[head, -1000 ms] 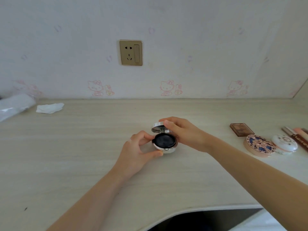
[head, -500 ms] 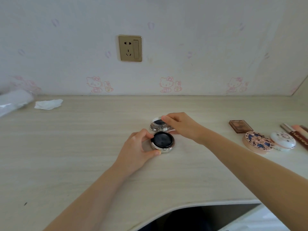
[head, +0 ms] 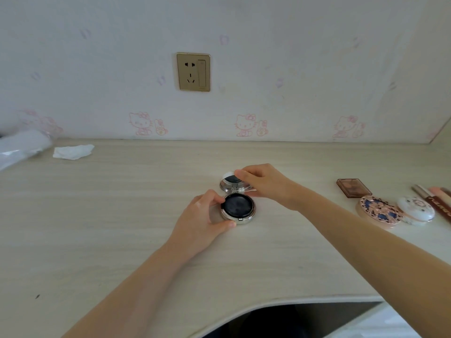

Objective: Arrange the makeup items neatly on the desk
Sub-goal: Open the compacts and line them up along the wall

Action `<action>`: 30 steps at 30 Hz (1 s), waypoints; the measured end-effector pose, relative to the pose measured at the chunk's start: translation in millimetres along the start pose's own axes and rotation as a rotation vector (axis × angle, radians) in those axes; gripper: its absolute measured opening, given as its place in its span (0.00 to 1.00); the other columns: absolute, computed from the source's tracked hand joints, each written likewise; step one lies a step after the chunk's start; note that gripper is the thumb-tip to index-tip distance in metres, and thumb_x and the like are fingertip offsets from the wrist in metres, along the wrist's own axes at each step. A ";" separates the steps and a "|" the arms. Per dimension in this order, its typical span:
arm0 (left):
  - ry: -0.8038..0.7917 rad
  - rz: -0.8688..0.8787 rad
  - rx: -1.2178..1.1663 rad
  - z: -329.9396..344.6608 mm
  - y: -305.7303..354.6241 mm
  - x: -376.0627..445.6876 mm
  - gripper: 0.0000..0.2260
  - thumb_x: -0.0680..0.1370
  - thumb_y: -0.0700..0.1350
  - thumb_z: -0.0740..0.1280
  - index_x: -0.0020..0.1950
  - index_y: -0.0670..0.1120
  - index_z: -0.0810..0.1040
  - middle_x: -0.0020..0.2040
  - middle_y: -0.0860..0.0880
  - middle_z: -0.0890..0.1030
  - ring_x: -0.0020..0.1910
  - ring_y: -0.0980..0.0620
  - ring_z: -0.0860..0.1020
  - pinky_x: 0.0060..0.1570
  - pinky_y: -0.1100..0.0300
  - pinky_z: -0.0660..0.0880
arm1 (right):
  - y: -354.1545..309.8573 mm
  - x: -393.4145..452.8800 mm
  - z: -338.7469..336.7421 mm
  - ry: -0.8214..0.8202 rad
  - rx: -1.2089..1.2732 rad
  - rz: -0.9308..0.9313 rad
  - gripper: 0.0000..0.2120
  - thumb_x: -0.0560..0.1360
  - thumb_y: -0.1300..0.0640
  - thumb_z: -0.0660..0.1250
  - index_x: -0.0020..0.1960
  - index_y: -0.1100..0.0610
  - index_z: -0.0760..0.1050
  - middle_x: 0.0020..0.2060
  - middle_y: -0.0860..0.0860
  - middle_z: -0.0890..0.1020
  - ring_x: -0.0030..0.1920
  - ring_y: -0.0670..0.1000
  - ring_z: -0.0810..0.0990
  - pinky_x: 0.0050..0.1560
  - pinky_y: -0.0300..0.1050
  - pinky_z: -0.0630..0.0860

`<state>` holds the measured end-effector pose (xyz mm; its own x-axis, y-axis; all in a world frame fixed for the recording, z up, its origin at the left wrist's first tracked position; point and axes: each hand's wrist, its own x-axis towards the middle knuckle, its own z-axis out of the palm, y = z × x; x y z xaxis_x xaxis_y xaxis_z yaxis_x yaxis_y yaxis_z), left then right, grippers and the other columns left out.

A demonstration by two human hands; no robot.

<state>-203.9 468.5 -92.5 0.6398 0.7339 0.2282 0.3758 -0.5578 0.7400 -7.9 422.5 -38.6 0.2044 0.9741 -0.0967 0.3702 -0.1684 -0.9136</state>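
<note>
Lying under a pale wall with pink cartoon cats and a gold socket (head: 193, 72), the light wood worktop (head: 97, 215) is holding an open round compact (head: 238, 208) in its middle. The left hand (head: 202, 220) is pinching its dark base. The right hand (head: 263, 182) fingers are gripping the lid's edge. More makeup cases (head: 378, 209) are sitting well apart at the right.

Open compact (head: 238, 208) mid-desk (head: 97, 228); tissue (head: 72, 151) far left, other cosmetics (head: 379, 211) right

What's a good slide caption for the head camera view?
Both hands hold an open cushion compact on the desk.
</note>
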 end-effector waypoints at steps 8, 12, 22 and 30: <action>0.028 0.009 0.033 1.1 -1.2 0.6 0.22 0.66 0.51 0.77 0.56 0.53 0.73 0.55 0.59 0.79 0.59 0.58 0.73 0.56 0.61 0.69 | 5.1 -14.1 4.8 0.148 0.035 0.021 0.16 0.80 0.44 0.58 0.60 0.52 0.76 0.55 0.49 0.80 0.57 0.48 0.79 0.57 0.46 0.78; 0.045 -0.009 0.028 2.2 -1.1 0.9 0.24 0.66 0.55 0.77 0.58 0.54 0.73 0.56 0.60 0.78 0.59 0.59 0.73 0.57 0.59 0.71 | 24.4 -33.6 13.2 0.251 -0.080 -0.027 0.18 0.79 0.53 0.62 0.68 0.52 0.68 0.61 0.48 0.77 0.55 0.43 0.78 0.55 0.37 0.75; 0.036 0.042 0.040 5.9 -1.4 4.9 0.25 0.69 0.53 0.75 0.65 0.52 0.75 0.61 0.56 0.78 0.63 0.57 0.73 0.62 0.58 0.70 | 38.1 -47.9 35.1 0.224 -0.366 -0.209 0.39 0.73 0.54 0.71 0.77 0.52 0.52 0.61 0.43 0.77 0.58 0.43 0.73 0.49 0.21 0.63; -0.012 0.050 0.137 -2.4 -8.8 36.3 0.21 0.72 0.52 0.72 0.64 0.53 0.75 0.53 0.52 0.78 0.58 0.52 0.74 0.58 0.54 0.71 | 35.2 -9.0 27.9 0.210 -0.388 -0.227 0.38 0.72 0.55 0.71 0.75 0.53 0.55 0.58 0.46 0.80 0.56 0.48 0.76 0.45 0.21 0.63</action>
<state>-185.6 501.0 -89.3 0.6678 0.6996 0.2542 0.4309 -0.6418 0.6344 -22.0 412.0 -80.9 0.2431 0.9479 0.2058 0.7284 -0.0383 -0.6841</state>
